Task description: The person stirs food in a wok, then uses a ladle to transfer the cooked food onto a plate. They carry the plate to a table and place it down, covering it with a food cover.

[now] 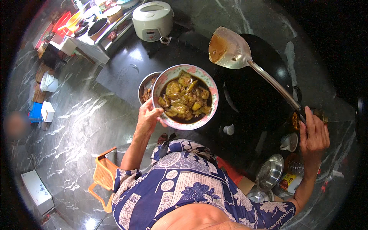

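My left hand [149, 116] grips the near left rim of a floral-rimmed bowl [213, 99]. Cooked green vegetable pieces [184, 93] lie in dark sauce inside it. My right hand [313, 135] is closed on the dark handle end of a metal wok spatula [231, 49]. The spatula's wide blade, wet with brown sauce, is held up over a large dark wok [258, 83], beyond and to the right of the bowl. Partly hidden behind the bowl is a metal dish [141, 89] with brown food.
A white rice cooker [152, 21] stands at the back of the black counter [118, 69]. At the right are a white cup [289, 142], metal basins [270, 172] and bottles. Pans crowd a bench at upper left. An orange plastic chair [105, 172] stands at lower left.
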